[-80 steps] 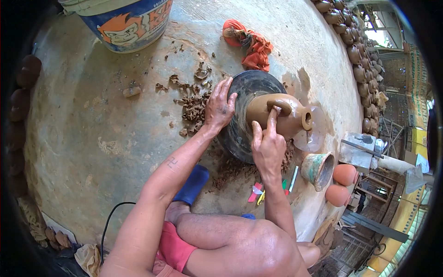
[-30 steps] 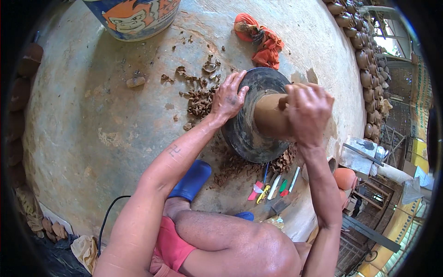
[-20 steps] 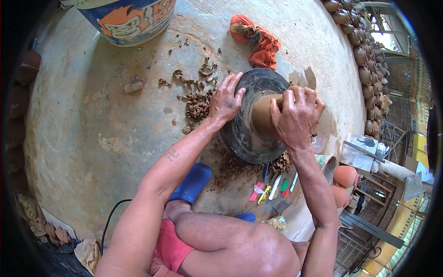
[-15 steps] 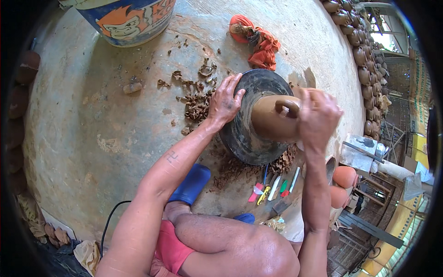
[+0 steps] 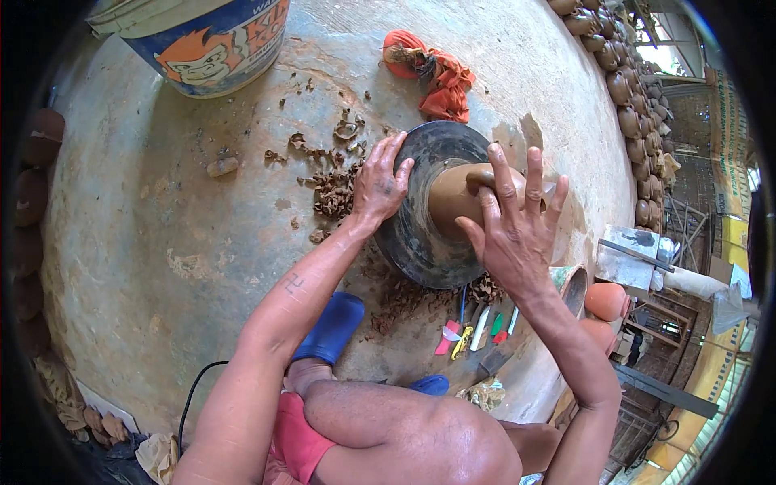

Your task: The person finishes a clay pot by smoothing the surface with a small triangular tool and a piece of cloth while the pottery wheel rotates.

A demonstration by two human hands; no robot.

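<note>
A brown clay pot (image 5: 449, 206) with a small loop handle (image 5: 478, 178) stands on a round black turning wheel (image 5: 412, 255). My left hand (image 5: 380, 182) rests at the wheel's left rim, fingers stretched out and thumb apart. Over the pot's right part reaches my right hand (image 5: 517, 230), its fingers spread wide. The index finger and thumb are beside the handle; whether they touch it I cannot tell. The hand hides much of the pot's upper end.
Dark clay shavings (image 5: 335, 194) lie left of the wheel. Small tools (image 5: 478, 327) are on the floor near my knee. Beyond are a bucket (image 5: 218, 69) and an orange cloth bundle (image 5: 444, 77). Rows of pots (image 5: 626, 117) line the right side.
My right hand has opened from a blurred, curled shape to spread fingers and moved left, closer to the handle. My left hand stays at the wheel's rim.
</note>
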